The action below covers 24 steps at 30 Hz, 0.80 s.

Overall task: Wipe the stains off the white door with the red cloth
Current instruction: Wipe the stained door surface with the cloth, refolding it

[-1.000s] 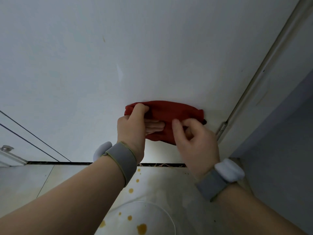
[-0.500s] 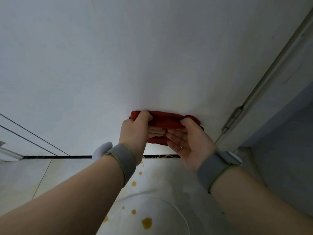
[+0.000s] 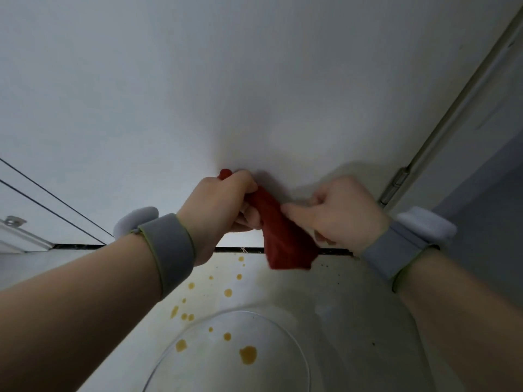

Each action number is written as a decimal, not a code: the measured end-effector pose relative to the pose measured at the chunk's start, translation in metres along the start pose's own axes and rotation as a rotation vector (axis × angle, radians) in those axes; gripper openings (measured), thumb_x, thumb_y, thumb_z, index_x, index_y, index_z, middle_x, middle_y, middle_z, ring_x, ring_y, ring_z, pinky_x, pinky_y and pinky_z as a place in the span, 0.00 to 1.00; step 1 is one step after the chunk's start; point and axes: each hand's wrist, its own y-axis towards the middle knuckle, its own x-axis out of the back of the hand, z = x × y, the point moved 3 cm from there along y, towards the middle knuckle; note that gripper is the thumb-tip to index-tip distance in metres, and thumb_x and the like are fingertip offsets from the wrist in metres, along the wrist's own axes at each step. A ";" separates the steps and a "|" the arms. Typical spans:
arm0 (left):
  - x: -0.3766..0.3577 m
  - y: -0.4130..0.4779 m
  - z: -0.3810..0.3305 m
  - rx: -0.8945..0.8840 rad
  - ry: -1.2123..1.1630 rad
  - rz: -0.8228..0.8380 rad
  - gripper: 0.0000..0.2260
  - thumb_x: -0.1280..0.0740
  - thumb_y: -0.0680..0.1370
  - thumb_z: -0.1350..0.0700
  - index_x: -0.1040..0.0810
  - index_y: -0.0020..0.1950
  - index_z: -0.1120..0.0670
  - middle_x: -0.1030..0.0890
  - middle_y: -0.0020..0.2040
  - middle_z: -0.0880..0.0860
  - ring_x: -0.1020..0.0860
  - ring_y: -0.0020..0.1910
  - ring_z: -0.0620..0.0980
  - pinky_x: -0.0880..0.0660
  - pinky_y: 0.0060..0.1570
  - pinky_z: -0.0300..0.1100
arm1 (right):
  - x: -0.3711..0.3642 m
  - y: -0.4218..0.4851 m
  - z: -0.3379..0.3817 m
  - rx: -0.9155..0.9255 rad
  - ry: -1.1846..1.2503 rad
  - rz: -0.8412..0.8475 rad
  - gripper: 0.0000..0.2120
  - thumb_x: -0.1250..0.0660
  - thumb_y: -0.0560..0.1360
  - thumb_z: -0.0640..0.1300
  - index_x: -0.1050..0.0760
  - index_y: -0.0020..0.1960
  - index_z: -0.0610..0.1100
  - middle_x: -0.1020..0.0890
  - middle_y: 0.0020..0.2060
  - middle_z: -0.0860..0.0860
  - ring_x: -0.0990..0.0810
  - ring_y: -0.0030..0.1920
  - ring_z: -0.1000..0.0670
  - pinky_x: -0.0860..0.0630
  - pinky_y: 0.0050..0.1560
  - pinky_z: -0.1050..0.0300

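The left hand (image 3: 223, 202) grips the bunched red fabric cloth (image 3: 285, 244) low against the plain white door (image 3: 254, 94), and the cloth's loose end hangs down. The right hand (image 3: 339, 213), fingers curled, pinches the cloth's right edge.

A thin round rim (image 3: 283, 329) curved across the pale floor (image 3: 353, 306) at the bottom of the view. Inside the rim lay a large amber spot (image 3: 248, 355) and three smaller ones. A cluster of small amber drops (image 3: 184, 315) sat just outside the rim to its upper left, and more drops trailed farther up. Well above the rim ran a dark horizontal gap (image 3: 79, 246). Far up and right of the rim, a metal hinge (image 3: 397, 179) sat on a pale frame (image 3: 467, 108). Far to the rim's upper left, a small metal fitting (image 3: 12, 221) topped a white moulding (image 3: 22, 239).
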 end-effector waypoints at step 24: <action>-0.029 -0.025 0.026 -0.558 0.235 0.190 0.27 0.38 0.68 0.67 0.23 0.60 0.41 0.27 0.61 0.46 0.23 0.61 0.40 0.20 0.56 0.35 | -0.019 -0.011 0.009 -0.364 1.001 0.271 0.15 0.40 0.82 0.47 0.20 0.48 0.38 0.14 0.38 0.37 0.15 0.35 0.42 0.16 0.36 0.54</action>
